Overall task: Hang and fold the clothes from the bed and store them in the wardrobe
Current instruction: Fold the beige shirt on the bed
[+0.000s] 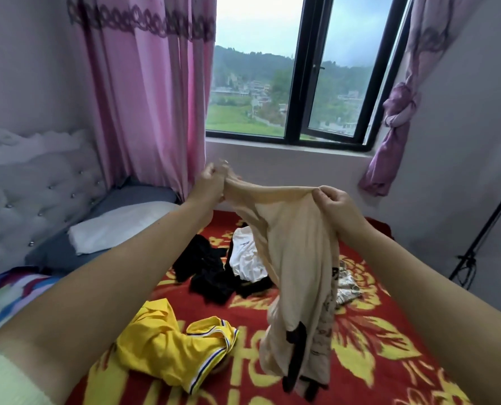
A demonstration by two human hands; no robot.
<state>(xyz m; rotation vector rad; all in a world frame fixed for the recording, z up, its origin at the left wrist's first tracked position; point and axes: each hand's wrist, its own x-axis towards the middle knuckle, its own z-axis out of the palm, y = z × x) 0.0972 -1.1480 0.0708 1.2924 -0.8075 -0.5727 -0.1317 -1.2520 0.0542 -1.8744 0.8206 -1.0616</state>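
I hold a beige garment (297,258) with black markings up over the bed. My left hand (211,179) grips one top corner and my right hand (335,204) grips the other, so the cloth hangs down between them. On the red and yellow blanket (369,340) lie a yellow garment with striped trim (173,343), a black garment (205,267), a white garment (247,257) and a small patterned piece (347,283) partly hidden behind the beige one. No wardrobe is in view.
A white pillow (117,226) and a tufted headboard (35,197) are at the left. Pink curtains (144,92) hang beside a window (299,68) behind the bed. A black stand (483,229) leans by the right wall.
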